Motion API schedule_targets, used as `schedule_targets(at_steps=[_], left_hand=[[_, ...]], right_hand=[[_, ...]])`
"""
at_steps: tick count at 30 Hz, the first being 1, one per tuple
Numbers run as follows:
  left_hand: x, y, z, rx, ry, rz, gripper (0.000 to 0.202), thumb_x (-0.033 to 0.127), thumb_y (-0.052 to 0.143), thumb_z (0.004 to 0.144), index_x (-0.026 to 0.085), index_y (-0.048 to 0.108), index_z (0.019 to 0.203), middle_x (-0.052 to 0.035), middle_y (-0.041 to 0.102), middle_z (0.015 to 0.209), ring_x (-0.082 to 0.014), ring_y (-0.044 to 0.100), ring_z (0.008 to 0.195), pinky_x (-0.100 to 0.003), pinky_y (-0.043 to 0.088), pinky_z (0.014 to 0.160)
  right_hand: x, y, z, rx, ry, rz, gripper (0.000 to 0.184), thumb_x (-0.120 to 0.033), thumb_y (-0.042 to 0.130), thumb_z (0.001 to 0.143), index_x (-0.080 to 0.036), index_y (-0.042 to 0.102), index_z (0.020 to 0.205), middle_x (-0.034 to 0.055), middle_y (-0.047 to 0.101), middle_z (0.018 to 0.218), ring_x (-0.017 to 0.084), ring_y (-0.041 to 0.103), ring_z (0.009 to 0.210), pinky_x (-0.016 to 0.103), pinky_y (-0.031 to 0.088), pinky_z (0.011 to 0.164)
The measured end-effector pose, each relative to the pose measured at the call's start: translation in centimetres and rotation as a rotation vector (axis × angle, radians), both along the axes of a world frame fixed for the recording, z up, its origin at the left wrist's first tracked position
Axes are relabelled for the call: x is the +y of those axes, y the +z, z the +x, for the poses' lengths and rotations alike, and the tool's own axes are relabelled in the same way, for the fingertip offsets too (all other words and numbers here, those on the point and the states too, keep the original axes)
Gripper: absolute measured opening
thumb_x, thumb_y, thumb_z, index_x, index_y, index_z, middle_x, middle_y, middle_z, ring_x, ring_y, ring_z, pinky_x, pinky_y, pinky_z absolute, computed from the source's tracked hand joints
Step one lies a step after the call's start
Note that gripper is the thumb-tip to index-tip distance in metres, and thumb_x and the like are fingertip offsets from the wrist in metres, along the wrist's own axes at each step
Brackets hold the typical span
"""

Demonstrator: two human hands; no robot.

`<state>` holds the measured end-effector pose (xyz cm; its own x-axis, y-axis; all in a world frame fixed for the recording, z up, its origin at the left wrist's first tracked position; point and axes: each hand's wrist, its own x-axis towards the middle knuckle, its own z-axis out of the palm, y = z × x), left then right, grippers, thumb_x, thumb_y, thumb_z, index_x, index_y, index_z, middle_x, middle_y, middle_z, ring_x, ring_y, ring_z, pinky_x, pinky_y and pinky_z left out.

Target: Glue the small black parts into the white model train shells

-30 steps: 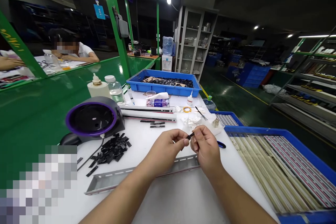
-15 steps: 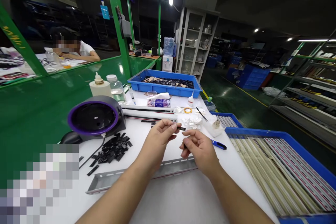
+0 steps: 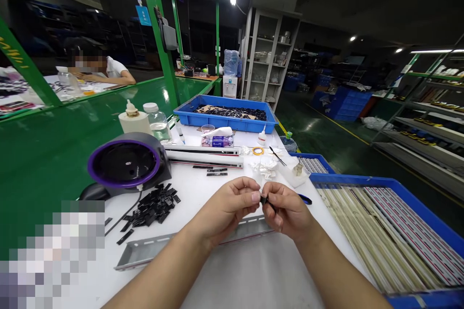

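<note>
My left hand [image 3: 237, 205] and my right hand [image 3: 288, 210] meet over the table, fingertips pinched on a small black plastic strip [image 3: 265, 199]. Fingers cover most of this strip, so its face is hidden. Below both hands lies a long grey metal channel [image 3: 145, 253] with slotted sides, partly behind my left forearm. Left of the channel, a loose pile of small black strips [image 3: 155, 206] rests on the white table. A few more black strips [image 3: 216, 172] lie beyond my left hand. The blue pen [image 3: 305, 199] is partly hidden behind my right hand.
A round fan [image 3: 125, 164] with a purple rim stands at left, bottles [image 3: 158, 123] behind it. Long white profiles [image 3: 205, 158] lie across the table. Blue trays stand at the back [image 3: 224, 121] and right [image 3: 393, 184]. A co-worker [image 3: 116, 70] sits beyond the green partition.
My hands have come together and moved slightly lower. The black strip, earlier in my left fingertips with my right hand apart, is now pinched by both. More strips behind the hands show.
</note>
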<state>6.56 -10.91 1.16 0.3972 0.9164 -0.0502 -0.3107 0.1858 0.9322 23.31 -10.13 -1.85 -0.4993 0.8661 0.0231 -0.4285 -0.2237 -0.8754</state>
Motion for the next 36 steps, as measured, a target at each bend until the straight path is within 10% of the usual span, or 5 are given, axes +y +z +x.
schedule_targets(at_steps=[6,13,18,26,36], left_hand=[[0.1,1.1,-2.2,0.923,0.66,0.697,0.012,0.03,0.056,0.081,0.023,0.065,0.078,-0.0039,0.069,0.082,-0.022,0.06,0.082,-0.036,0.043,0.077],[-0.1,1.1,-11.1,1.859,0.437,0.381,0.02,0.033,0.05,0.082,0.029,0.07,0.081,-0.0071,0.069,0.072,-0.0285,0.059,0.06,-0.035,0.038,0.054],[-0.9,0.1,-13.3,1.897,0.327,0.404,0.033,0.033,0.04,0.089,0.025,0.071,0.082,-0.0086,0.073,0.082,-0.032,0.066,0.074,-0.043,0.048,0.066],[-5.2,-2.1,-4.3,1.566,-0.018,0.801,0.041,0.036,0.05,0.087,0.025,0.058,0.126,-0.0092,0.07,0.114,-0.0293,0.066,0.101,-0.042,0.052,0.085],[-8.6,-5.3,-10.9,1.772,0.408,1.183,0.033,0.033,0.051,0.087,0.022,0.065,0.115,-0.007,0.074,0.103,-0.0278,0.071,0.085,-0.04,0.057,0.072]], right_hand=[[-0.6,0.2,-0.1,-0.348,-0.449,0.456,0.017,-0.034,0.064,0.088,-0.017,0.064,0.084,0.0037,0.067,0.073,0.014,0.061,0.054,0.024,0.051,0.052],[1.5,-1.2,0.3,-0.979,-0.393,0.806,0.016,-0.022,0.059,0.089,-0.025,0.074,0.086,0.0011,0.068,0.077,0.02,0.061,0.072,0.029,0.043,0.064],[1.8,-1.4,0.4,-1.01,-0.378,0.729,0.017,-0.02,0.06,0.088,-0.027,0.075,0.085,-0.001,0.071,0.082,0.019,0.062,0.073,0.029,0.042,0.065],[2.0,-1.7,0.8,-0.992,-0.331,0.596,0.015,-0.02,0.06,0.086,-0.022,0.075,0.083,-0.0001,0.07,0.073,0.019,0.064,0.068,0.029,0.045,0.062],[1.7,-1.5,0.2,-0.985,-0.367,0.861,0.018,-0.009,0.062,0.085,-0.022,0.075,0.084,0.0031,0.068,0.095,0.018,0.063,0.087,0.03,0.046,0.08]])
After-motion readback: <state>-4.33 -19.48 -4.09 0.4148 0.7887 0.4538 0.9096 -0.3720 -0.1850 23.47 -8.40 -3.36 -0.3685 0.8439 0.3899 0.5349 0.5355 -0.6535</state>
